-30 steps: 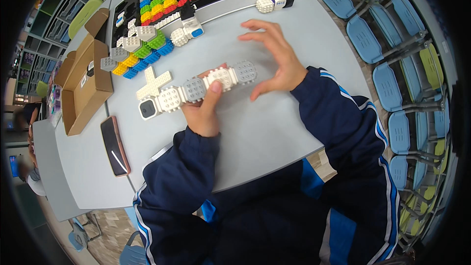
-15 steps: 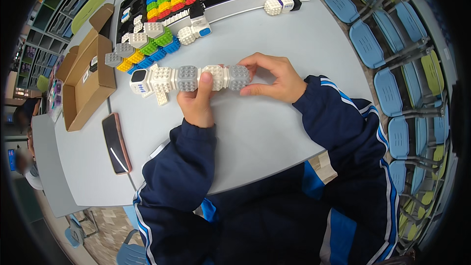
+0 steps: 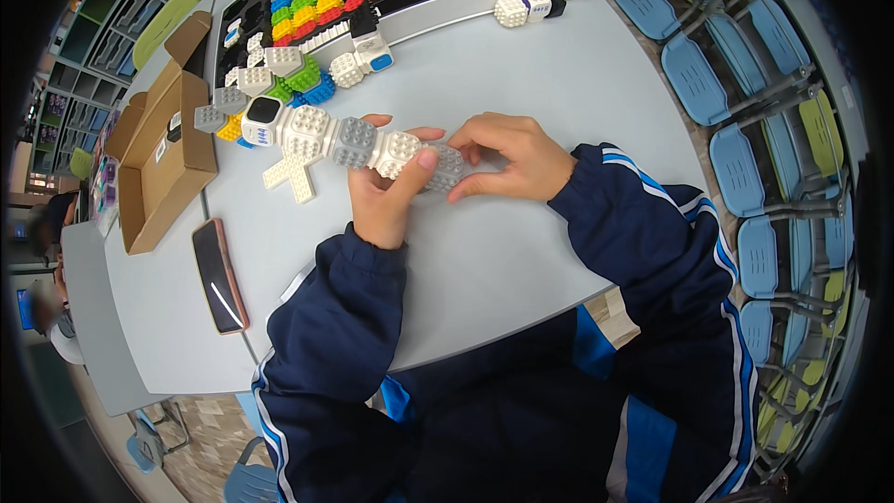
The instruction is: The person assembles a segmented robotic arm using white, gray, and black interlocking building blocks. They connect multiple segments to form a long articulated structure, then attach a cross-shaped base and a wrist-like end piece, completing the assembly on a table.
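Five sections make up the studded chain (image 3: 356,142) that you hold above the counter (image 3: 503,279), running from its far left end to its near right end: one white module with a dark square screen (image 3: 264,113), then two white studded blocks and two grey ones, alternating. Your left hand (image 3: 382,203) grasps it from below around the second white block, thumb on top; your right hand (image 3: 517,158) has its grip closed on the last grey block (image 3: 449,168), fingers on the far side and thumb on the near side. As far as progress can be judged, all five sections stand joined in a row, though your fingers cover part of the right end, so you cannot tell from here whether that block sits fully home. What remains outside the chain begins with one white cross-shaped plate (image 3: 291,177), just on the near side of its left end; whether the two touch is unclear. Farther off, you have one heap of white, grey, green, yellow and blue blocks (image 3: 303,77), overlapping too much to count, and two white units with studded ends, one beside the heap (image 3: 346,71) and one to the far right (image 3: 511,11). Beyond them stands one tray (image 3: 447,25) with more coloured blocks (image 3: 307,14) in rows. To your left lie one phone (image 3: 220,275) and one open cardboard box (image 3: 177,182); blue and green chairs (image 3: 736,163) crowd the right.
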Motion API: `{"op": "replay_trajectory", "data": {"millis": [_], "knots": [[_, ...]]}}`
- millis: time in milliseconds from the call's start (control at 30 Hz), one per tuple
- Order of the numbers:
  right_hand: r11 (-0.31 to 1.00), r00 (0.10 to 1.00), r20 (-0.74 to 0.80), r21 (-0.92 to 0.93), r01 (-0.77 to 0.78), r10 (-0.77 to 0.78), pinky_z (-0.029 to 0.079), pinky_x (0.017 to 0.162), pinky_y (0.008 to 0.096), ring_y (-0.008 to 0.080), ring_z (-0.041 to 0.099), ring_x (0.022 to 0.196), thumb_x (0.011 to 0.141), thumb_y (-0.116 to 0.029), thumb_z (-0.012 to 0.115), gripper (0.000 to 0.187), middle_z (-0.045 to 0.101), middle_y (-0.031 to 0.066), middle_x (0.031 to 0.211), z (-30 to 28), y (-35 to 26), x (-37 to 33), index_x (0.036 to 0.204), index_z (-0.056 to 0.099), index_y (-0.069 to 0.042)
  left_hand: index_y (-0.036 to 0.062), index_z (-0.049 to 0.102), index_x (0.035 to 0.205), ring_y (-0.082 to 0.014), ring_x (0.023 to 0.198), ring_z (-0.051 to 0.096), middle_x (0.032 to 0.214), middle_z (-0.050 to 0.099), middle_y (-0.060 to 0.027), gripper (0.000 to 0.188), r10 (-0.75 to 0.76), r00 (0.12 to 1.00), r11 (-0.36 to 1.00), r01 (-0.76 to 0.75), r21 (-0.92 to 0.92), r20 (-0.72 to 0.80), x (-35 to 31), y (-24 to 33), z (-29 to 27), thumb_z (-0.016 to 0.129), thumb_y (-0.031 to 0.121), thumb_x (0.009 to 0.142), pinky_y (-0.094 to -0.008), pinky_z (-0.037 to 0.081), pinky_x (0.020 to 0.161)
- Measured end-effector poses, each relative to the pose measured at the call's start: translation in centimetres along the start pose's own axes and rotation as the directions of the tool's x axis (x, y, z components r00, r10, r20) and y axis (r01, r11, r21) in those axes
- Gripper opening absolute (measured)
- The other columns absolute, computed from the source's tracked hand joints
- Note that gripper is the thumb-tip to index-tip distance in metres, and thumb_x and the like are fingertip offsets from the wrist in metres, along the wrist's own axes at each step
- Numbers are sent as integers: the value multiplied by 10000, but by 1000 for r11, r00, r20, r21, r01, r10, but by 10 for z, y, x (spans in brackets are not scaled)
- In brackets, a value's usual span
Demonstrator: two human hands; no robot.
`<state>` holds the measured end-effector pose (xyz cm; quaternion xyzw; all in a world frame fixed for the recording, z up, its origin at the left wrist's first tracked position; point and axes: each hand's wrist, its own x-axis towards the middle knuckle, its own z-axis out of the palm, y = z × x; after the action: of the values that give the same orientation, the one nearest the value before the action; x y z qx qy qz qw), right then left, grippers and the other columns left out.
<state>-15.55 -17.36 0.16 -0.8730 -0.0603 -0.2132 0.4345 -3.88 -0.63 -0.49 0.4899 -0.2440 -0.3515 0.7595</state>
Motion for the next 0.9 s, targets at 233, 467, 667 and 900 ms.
{"op": "replay_trajectory", "data": {"millis": [233, 467, 667, 900], "knots": [[1000, 1000, 6, 12, -2, 2, 498, 675, 298, 186, 608, 743, 680, -246, 885, 452, 626, 74, 839, 0, 4, 0, 995, 646, -26, 32, 321, 1305, -187, 952, 649, 1095, 658, -181, 565, 4, 1000, 1000, -4, 1, -20, 0, 1, 1, 695, 44, 881, -315, 530, 821], [981, 993, -29, 160, -110, 116, 507, 719, 269, 147, 633, 783, 762, -138, 824, 312, 682, 70, 877, -10, 6, 3, 1006, 678, -10, 35, 335, 1290, -201, 950, 660, 1078, 659, -192, 547, -23, 999, 1000, 23, -10, -40, 1, 0, 1, 697, 45, 879, -322, 536, 826], [974, 964, -158, 112, -199, 215, 499, 766, 260, 118, 636, 809, 850, -129, 744, 179, 697, 51, 877, -16, 11, 6, 977, 698, -12, 42, 363, 1235, -238, 970, 674, 1064, 662, -198, 480, -42, 999, 998, 40, -46, -30, 0, 6, 4, 691, 39, 884, -335, 545, 834], [944, 947, -105, 170, -283, 303, 481, 743, 250, 99, 610, 788, 875, -143, 719, 152, 694, 35, 843, -16, 12, 8, 945, 705, -9, 41, 385, 1213, -241, 976, 675, 1044, 672, -192, 456, -39, 999, 999, 39, -34, -10, 0, 2, 2, 694, 27, 879, -333, 545, 837]]}}
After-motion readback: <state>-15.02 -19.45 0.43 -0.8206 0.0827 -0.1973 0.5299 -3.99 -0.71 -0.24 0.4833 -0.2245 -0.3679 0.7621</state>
